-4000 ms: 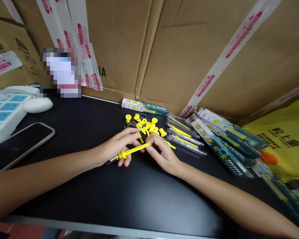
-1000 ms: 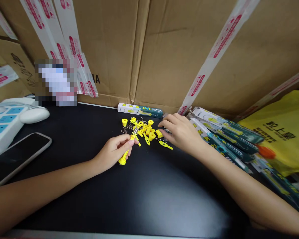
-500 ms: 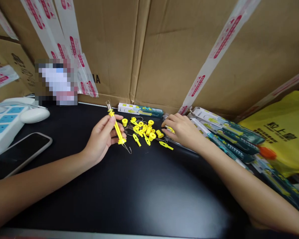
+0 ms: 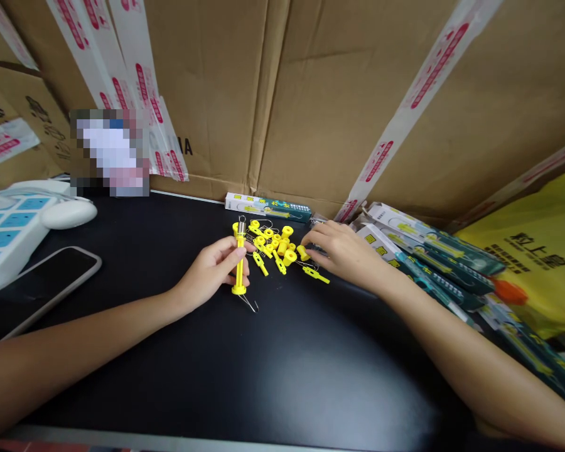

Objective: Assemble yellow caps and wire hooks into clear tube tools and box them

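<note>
My left hand [image 4: 219, 267] grips a yellow spring scale [image 4: 240, 267] between thumb and fingers. Its metal loop points up and away, and a wire hook [image 4: 251, 304] hangs from its lower end. Just beyond it lies a loose pile of yellow plastic caps [image 4: 289, 257], flat yellow pieces [image 4: 260, 263] and thin metal springs and wires. My right hand [image 4: 336, 251] hovers low at the pile's right side, fingers bent and apart. Its fingertips are close to a yellow cap [image 4: 303, 252]; whether they touch is unclear. The space under the palm is hidden.
One printed box [image 4: 268, 207] lies against the cardboard carton [image 4: 207, 94] at the back. More printed boxes [image 4: 433, 238] are stacked on the right, beside a yellow bag [image 4: 532, 257]. A phone [image 4: 42, 289] and a white power strip [image 4: 16, 226] occupy the left of the black table [image 4: 263, 376].
My left hand has moved right and turned the spring scale more upright, closer to the pile. My right hand has shifted slightly; a yellow-and-metal piece seen under its fingers before is out of sight.
</note>
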Motion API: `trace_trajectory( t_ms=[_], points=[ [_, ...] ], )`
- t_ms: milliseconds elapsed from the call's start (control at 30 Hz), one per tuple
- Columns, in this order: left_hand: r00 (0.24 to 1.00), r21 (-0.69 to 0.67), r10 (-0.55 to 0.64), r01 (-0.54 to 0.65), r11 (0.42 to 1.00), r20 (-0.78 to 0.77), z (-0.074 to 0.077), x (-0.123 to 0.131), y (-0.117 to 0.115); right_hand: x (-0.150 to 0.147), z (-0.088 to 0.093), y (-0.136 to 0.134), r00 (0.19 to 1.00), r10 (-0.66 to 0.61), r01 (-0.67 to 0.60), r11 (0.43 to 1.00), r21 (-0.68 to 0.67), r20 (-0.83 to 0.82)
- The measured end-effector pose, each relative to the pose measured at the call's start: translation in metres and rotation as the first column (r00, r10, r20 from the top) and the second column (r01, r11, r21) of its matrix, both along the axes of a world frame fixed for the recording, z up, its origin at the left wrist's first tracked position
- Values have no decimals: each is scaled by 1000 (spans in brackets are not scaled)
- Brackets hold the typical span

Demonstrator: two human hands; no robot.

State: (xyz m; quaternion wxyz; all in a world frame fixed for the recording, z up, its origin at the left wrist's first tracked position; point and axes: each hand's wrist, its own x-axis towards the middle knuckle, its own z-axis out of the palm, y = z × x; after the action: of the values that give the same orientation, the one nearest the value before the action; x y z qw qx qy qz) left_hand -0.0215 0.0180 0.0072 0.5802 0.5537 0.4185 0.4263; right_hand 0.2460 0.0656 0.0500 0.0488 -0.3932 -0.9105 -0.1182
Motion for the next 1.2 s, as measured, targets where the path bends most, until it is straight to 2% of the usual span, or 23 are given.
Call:
trace_trajectory(
  t_ms=[367, 600, 800, 1000, 1100, 1200],
  points=[
    [998, 34, -35, 37, 999, -53, -4, 3, -2, 5, 1, 5, 999, -35, 35, 999, -6, 12],
    [993, 63, -58, 65, 996, -103, -5, 3, -2, 1, 7, -1, 997, 68, -72, 992, -103, -46],
    [989, 64, -60, 69, 996, -137, -4, 3, -2, -1, 12, -19, 988, -56, 85, 975, -206, 145],
    [978, 62, -123, 135, 989, -171, -3, 5, -4, -11, 3, -28, 960, -132, 169, 976, -135, 248],
    [962, 80, -140, 162, 984, -233, -4, 4, -8, -14, 6, -29, 970, -150, 174, 978, -118, 189],
    [955, 115, -132, 167, 979, -265, -6, 2, -11, -18, 11, -31, 991, -124, 111, 971, -213, -49]
  ],
)
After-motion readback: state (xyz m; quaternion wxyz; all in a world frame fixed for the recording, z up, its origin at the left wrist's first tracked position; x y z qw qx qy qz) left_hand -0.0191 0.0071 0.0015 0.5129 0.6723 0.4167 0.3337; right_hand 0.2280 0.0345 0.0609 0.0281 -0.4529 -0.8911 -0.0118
